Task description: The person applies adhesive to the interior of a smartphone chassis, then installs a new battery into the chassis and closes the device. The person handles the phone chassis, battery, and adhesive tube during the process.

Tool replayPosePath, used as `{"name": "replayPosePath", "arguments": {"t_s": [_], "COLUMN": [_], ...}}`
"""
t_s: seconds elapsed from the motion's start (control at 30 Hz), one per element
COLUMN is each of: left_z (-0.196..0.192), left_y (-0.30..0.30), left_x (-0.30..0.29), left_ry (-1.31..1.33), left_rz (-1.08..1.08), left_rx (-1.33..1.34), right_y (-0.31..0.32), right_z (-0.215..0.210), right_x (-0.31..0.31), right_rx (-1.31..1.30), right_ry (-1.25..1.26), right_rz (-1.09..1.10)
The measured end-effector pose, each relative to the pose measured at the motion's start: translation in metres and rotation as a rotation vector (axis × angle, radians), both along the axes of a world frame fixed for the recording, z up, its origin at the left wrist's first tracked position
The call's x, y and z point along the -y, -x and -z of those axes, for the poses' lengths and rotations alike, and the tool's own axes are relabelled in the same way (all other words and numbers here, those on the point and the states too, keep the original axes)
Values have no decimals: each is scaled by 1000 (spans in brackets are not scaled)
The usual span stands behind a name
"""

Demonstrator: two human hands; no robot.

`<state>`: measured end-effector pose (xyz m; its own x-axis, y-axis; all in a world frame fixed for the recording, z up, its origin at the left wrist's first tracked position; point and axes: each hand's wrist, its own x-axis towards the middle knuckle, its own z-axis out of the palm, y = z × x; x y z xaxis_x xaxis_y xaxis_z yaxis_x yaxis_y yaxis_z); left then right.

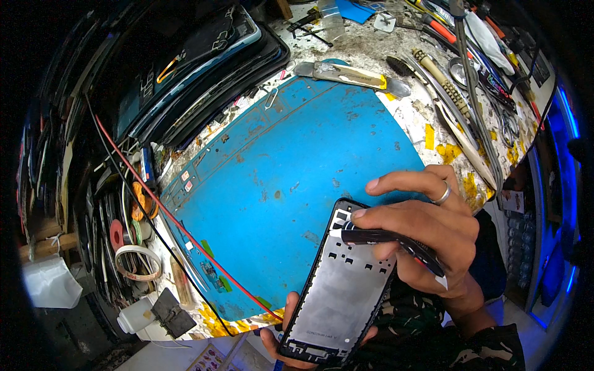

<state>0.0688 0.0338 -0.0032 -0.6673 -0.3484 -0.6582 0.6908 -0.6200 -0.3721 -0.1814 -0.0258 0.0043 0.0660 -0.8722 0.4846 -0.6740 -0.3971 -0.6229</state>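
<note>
R hand [433,219] pinches dark tool [371,236]; L hand's [270,344] fingers clasp phone frame [343,290], approx. 5 o'clock. Poss. tool slip: scratched frame.

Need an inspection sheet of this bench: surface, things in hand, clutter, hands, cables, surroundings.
Surface: blue mat, stained, on a white table with yellow patches.
Things in hand: phone frame, tilted; black pen-shaped tool, white tip over the frame's edge, contact unclear.
Clutter: stacked dark panels upper left, scraper along the mat's far edge, tape roll at left.
Hands: left grips the frame; right, ringed, grips the tool.
Cables: red and black, running down the left side.
Surroundings: blue light strip at right.
</note>
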Motion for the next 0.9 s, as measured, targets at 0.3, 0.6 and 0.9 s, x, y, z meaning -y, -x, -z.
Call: {"name": "replayPosePath", "arguments": {"t_s": [0.3, 0.6, 0.9], "left_z": [-12, -11, -15], "left_y": [10, 8, 17], "left_x": [7, 10, 7], "left_ry": [-11, 133, 357], "left_rz": [2, 176, 367], "left_rx": [-16, 33, 438], "right_y": [0, 0, 2], "right_z": [1, 1, 1], "right_x": [0, 0, 0], "right_rx": [0, -11, -25], "right_ry": [3, -1, 2], "right_rz": [8, 38, 17]}}
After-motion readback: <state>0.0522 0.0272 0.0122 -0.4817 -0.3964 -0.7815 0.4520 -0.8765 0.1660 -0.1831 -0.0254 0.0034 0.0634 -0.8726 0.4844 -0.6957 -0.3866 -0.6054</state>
